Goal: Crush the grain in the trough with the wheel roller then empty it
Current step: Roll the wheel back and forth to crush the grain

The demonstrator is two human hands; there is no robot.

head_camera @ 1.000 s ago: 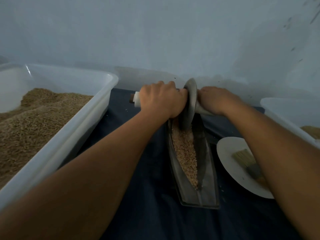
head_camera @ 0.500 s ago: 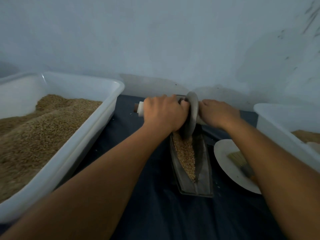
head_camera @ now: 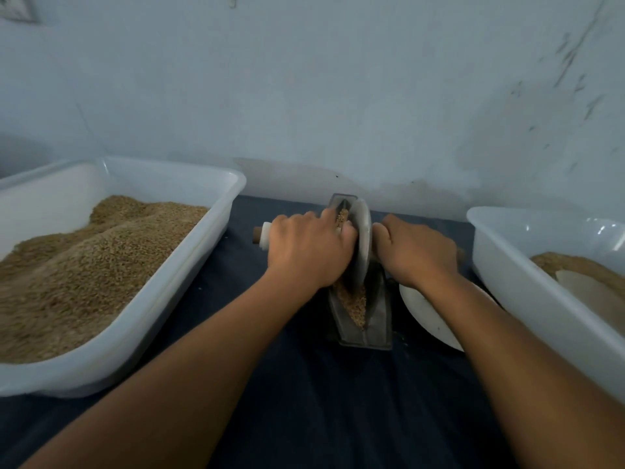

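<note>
Both hands gripping the wheel roller in the grain trough

Head view: the left hand and right hand each clench a handle end either side of the wheel roller, which stands upright in the trough between them on the bench. Grain lies in the trough just nearer than the hands; a white bin sits beyond the left hand.

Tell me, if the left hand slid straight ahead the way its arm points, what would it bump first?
Probably the wall. The left hand points away over the dark cloth, with nothing else visible ahead, though depth is hard to judge.
</note>
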